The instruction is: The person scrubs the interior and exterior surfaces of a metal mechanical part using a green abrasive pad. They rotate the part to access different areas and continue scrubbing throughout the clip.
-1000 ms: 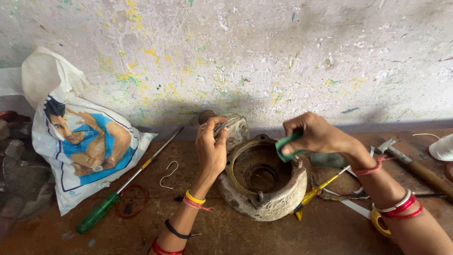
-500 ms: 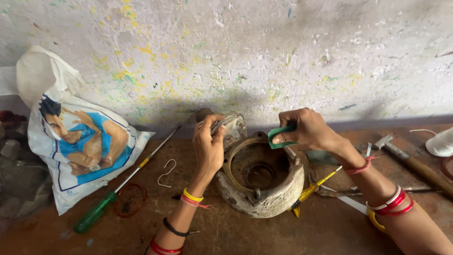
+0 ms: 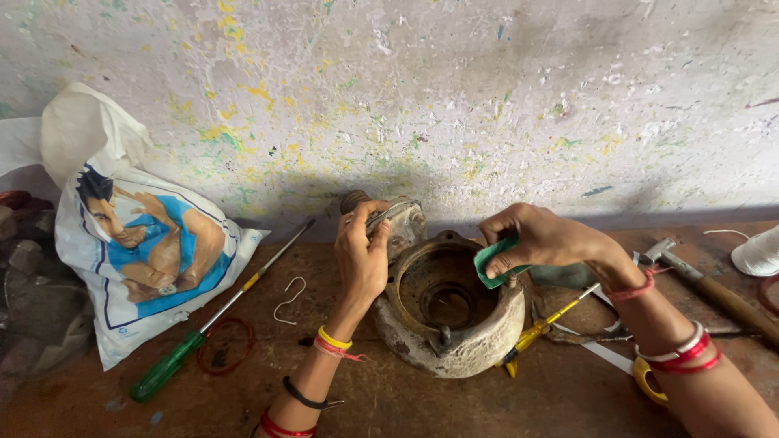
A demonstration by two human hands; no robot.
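Your left hand (image 3: 363, 255) grips the far left rim of the round metal housing (image 3: 449, 312), fingers curled closed over a grey fitting (image 3: 403, 223) on its far side; the fingertips hide part of that fitting, so its shape is hard to make out. Your right hand (image 3: 540, 239) pinches a folded green abrasive pad (image 3: 495, 261) between thumb and fingers, pressed against the housing's far right rim. The housing sits at the centre of the brown work surface (image 3: 422, 401), open side up, its dark bore partly in shadow. To the left lie a green-handled screwdriver (image 3: 213, 318), a wire hook (image 3: 290, 298) and a printed plastic bag (image 3: 134, 247). To the right, a yellow-handled screwdriver (image 3: 542, 328) lies partly under your wrist, beside a hammer (image 3: 706, 288) cut off at the frame edge. A white object (image 3: 759, 251) at the far right is also cut off and cannot be identified.
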